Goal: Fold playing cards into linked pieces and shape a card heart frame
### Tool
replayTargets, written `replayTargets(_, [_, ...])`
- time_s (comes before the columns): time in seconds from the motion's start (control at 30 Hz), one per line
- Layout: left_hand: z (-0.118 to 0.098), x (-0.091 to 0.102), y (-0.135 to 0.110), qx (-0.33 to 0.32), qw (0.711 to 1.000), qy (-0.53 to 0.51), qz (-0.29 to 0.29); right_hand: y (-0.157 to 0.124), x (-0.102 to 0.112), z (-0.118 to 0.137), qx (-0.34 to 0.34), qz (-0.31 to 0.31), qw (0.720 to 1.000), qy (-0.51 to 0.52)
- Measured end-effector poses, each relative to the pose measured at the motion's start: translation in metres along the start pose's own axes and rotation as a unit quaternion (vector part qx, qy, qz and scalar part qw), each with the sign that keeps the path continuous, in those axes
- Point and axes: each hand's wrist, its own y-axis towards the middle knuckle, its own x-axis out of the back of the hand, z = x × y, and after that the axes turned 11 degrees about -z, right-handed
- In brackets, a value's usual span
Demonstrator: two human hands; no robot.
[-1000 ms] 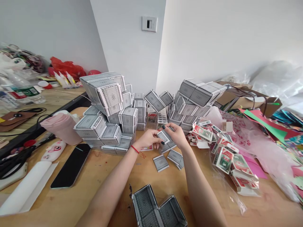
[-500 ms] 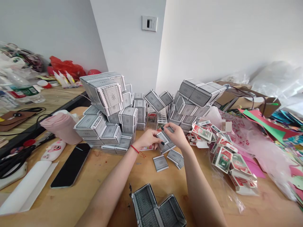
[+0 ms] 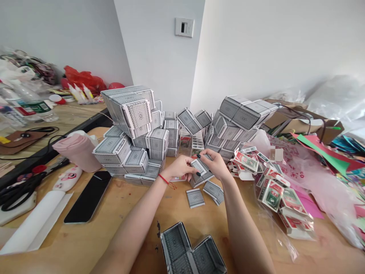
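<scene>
Both of my hands meet over a patterned grey playing card (image 3: 199, 167) at the middle of the table. My left hand (image 3: 182, 167) pinches the card's left side between thumb and fingers. On its upper right, my right hand (image 3: 212, 163) presses with closed fingers. Beneath the card lies a patterned card block (image 3: 201, 180), partly hidden by my hands. One loose folded card (image 3: 195, 198) rests just in front, with a few overlapping cards (image 3: 213, 192) to its right. Nearest to me is an open-topped box shape made of joined cards (image 3: 188, 253).
Stacks of card-built blocks stand at left (image 3: 134, 114) and right (image 3: 242, 114). Emptied playing-card boxes (image 3: 272, 194) lie right beside a plastic bag (image 3: 319, 186). On the left are a phone (image 3: 88, 198), a paper roll (image 3: 37, 220), scissors (image 3: 25, 186) and a pink cloth roll (image 3: 76, 150).
My right fingers have shifted slightly over the card, while my left hand keeps its pinch. The whole view has moved a little, so things appear farther right.
</scene>
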Motion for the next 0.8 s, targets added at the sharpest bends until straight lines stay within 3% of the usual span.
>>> replayTargets(0.13, [0.0010,-0.0021,0.0011,0.002,1.000,-0.001,0.007,-0.0002,0.0019,-0.0004,-0.004,0.015,1.000,0.000])
replayTargets(0.33, [0.0025,-0.0004,0.0020,-0.008,1.000,-0.010,0.005,-0.0010,-0.0022,0.0040,0.033,-0.031,0.999,-0.009])
replayTargets(0.63, [-0.0023,-0.0060,-0.0015,0.024,0.999,-0.002,0.023,-0.0012,0.0064,0.0065,0.055,0.039,0.997,-0.026])
replayTargets(0.8, [-0.0032,-0.0026,-0.0001,-0.033,0.999,0.003,-0.028,0.0014,-0.0005,-0.0011,0.045,-0.067,0.997,-0.008])
